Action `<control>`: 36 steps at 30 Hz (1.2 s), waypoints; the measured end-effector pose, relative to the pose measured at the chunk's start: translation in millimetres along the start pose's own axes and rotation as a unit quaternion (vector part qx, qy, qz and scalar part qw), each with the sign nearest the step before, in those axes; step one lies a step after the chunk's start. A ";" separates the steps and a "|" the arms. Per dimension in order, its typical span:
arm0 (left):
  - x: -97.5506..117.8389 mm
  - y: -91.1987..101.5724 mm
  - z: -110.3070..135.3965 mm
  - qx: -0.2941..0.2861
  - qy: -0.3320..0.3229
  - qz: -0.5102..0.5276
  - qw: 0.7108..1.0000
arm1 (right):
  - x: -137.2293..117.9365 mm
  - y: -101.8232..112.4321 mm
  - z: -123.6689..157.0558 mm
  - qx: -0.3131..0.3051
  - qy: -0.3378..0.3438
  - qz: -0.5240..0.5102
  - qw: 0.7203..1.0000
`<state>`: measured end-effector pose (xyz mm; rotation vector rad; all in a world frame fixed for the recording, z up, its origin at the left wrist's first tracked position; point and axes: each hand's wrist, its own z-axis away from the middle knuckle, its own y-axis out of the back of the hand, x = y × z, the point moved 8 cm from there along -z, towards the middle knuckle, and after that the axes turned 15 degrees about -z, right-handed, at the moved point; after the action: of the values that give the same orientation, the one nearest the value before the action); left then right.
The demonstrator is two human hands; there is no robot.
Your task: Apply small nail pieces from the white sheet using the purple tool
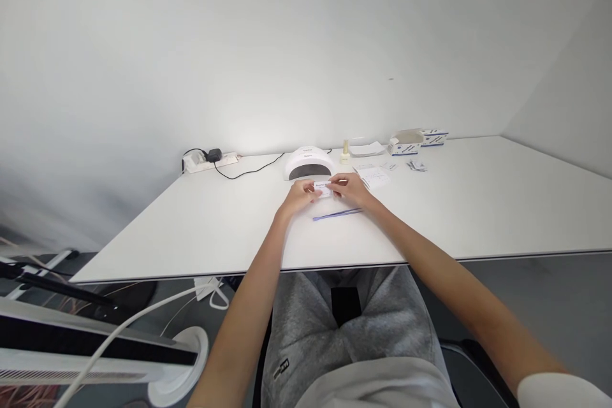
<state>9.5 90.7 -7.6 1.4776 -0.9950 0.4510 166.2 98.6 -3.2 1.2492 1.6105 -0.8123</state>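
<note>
A small white alcohol pad packet (pixel 322 189) with dark print is held up between my two hands, just in front of a white nail lamp (pixel 310 159). My left hand (pixel 300 196) pinches its left edge. My right hand (pixel 350 188) grips its right side with thumb and forefinger. The packet looks whole, though the fingers cover its edges. On the table below lies a thin blue-purple tool (pixel 337 214), its right end close to my right wrist.
Behind my right hand stand a nail polish bottle (pixel 345 152), a paper stack (pixel 367 149) and a printed sheet (pixel 373 176). Farther right are small packets (pixel 416 166), an opened box (pixel 405 142) and another box (pixel 434 137). A power strip (pixel 210 162) with a plugged-in adapter sits back left.
</note>
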 end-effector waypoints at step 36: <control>14.7 -6.6 0.7 -0.025 -0.036 0.036 0.998 | -15.3 -31.4 11.6 -0.093 -0.007 0.076 0.993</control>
<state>22.7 84.7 -0.4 1.4245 -1.1123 0.4235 140.1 74.3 5.8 1.2121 1.5221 -0.5604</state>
